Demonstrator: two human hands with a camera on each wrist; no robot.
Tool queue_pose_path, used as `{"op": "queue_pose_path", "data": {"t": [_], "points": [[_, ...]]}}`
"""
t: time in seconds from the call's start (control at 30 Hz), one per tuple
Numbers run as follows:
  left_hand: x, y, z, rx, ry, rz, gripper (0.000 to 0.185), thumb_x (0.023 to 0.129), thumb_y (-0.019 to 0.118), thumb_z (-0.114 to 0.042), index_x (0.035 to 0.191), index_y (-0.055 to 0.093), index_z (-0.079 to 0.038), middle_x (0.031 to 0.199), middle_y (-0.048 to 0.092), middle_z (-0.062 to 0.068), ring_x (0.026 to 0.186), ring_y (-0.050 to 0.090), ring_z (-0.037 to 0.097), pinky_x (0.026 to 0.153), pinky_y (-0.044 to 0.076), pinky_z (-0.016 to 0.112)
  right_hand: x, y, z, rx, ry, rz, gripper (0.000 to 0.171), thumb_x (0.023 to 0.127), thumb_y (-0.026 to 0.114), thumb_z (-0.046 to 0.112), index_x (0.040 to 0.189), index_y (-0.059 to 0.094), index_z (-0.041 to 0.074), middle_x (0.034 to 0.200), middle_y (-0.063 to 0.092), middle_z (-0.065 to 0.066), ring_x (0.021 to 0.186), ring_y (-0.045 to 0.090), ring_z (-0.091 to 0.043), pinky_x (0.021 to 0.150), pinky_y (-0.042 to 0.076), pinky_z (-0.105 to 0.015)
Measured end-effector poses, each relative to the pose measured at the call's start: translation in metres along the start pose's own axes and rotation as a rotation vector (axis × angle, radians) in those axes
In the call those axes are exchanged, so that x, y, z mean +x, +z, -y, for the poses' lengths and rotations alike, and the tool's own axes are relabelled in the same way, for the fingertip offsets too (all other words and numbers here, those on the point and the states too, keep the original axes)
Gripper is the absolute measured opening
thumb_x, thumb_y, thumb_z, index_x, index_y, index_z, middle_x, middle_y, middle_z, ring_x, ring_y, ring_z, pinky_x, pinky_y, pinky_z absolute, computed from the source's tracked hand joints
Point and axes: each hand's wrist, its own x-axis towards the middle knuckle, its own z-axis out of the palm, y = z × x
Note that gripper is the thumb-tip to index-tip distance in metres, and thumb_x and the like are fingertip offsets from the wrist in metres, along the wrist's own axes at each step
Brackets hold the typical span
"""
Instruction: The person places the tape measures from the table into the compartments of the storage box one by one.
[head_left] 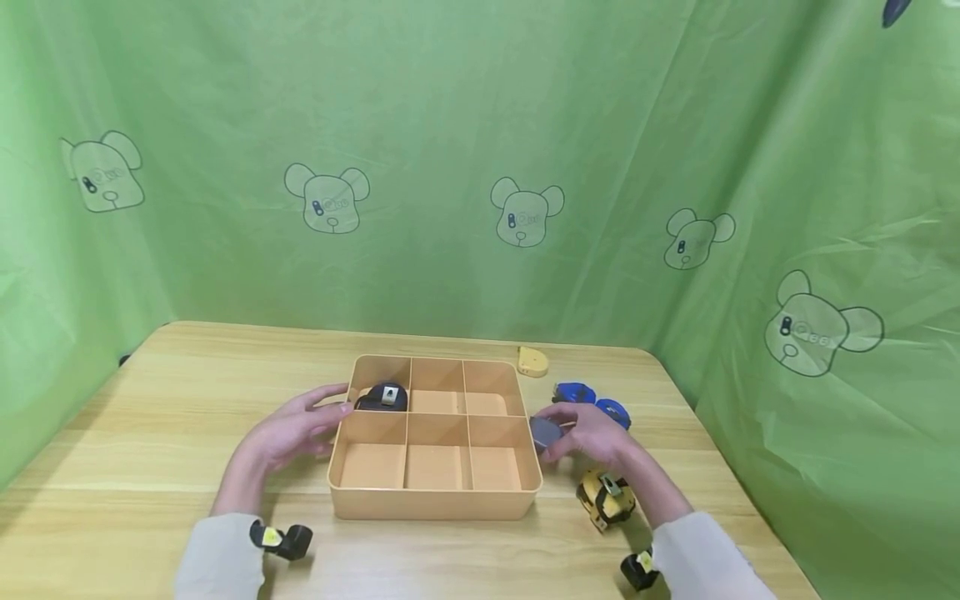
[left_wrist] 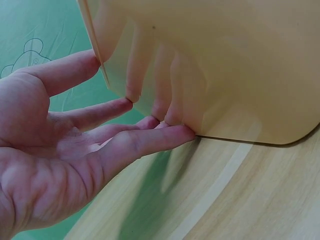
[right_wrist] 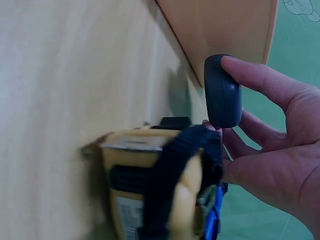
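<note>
A tan tray with several compartments sits mid-table. Its back-left compartment holds a dark tape measure. My left hand lies with straight fingers against the tray's left wall; in the left wrist view the fingertips touch that wall low down and the thumb reaches its rim. My right hand pinches a small grey tape measure just outside the tray's right wall. The right wrist view shows the thumb on top of the grey case.
A yellow tape measure with a black strap lies beside my right wrist. Two blue tape measures and a pale yellow one lie behind the right hand. Green curtains close in the table on three sides.
</note>
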Motion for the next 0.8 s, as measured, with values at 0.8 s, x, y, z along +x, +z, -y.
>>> {"op": "queue_pose_path", "data": {"t": [0.8], "points": [[-0.001,-0.002,0.0,-0.016,0.013,0.015,0.079,0.103,0.057,-0.03,0.162,0.011,-0.005,0.162,0.027,0.029,0.151,0.022,0.049,0.115,0.038,0.064,0.002,-0.024,0.033,-0.108,-0.082,-0.023,0.076,0.068,0.089,0.024,0.137,0.061,0.008,0.123,0.067,-0.014,0.107,0.061,-0.028,0.088,0.052,-0.035]]}}
